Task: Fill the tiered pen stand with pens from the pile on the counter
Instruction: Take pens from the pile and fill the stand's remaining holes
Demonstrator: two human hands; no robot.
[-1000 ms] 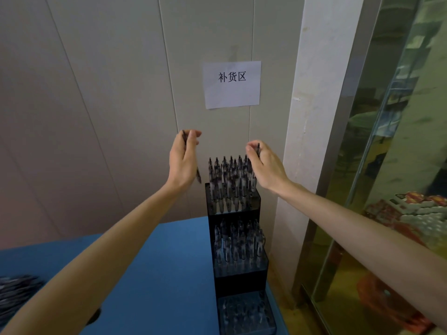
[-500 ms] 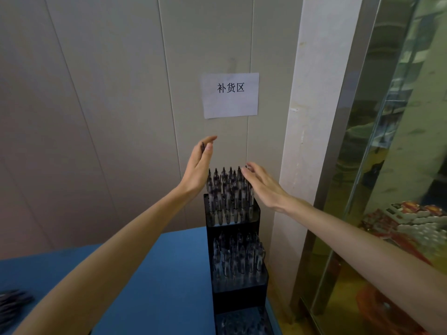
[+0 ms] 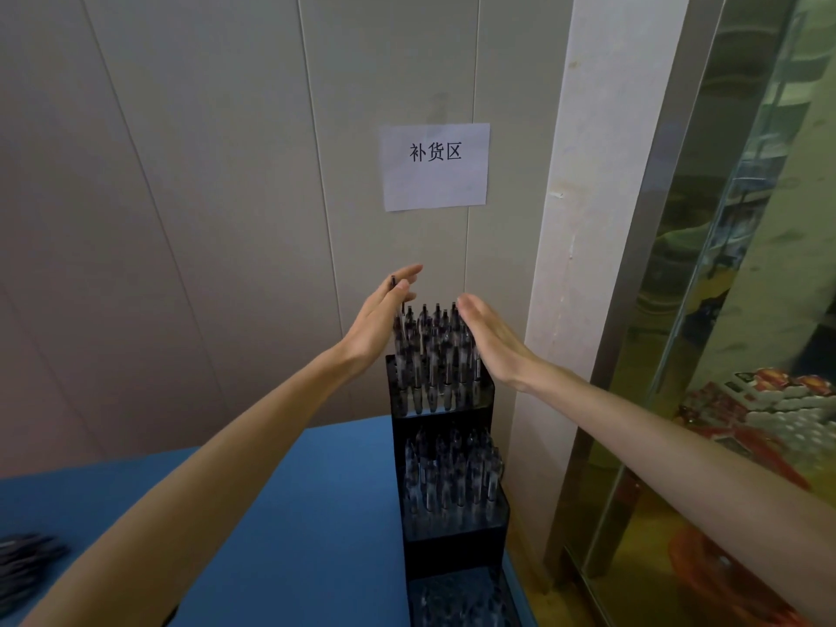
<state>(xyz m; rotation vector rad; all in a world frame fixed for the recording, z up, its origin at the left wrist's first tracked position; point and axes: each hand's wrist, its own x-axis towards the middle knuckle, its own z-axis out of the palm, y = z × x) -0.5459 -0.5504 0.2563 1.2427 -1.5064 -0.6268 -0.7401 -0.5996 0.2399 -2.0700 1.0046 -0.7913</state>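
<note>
— Left hand (image 3: 377,321)?
— Raised at the left side of the top tier, palm turned inward toward the pens (image 3: 432,350), fingers straight and stretched up toward the wall. One dark pen (image 3: 394,285) pinned upright between thumb and fingers, only its tip showing above the thumb. Forearm reaching in long from the lower left, across the blue tabletop (image 3: 294,513).
— And the right hand (image 3: 491,339)?
— Flat and spread narrow, fingers together and straight, palm facing left, laid against the right flank of that same pen cluster. Holding nothing. Forearm coming in from the lower right edge, angled up to the wrist.
— Touching the pens?
— On the right, edge of the palm against the outer pens, as far as visible. On the left, close beside them; contact hard to tell.
— Pen stand (image 3: 452,549)?
— Black, stepped, standing at the tabletop's right end against the wall. Top tier packed with upright pens, middle tier also filled, lowest tier blurred, contents unclear.
— The pile (image 3: 27,554)?
— Far left edge of the tabletop, dark and blurred, well apart from the stand.
— Anything else?
— White paper sign (image 3: 435,166) with printed characters on the wall above the stand.
</note>
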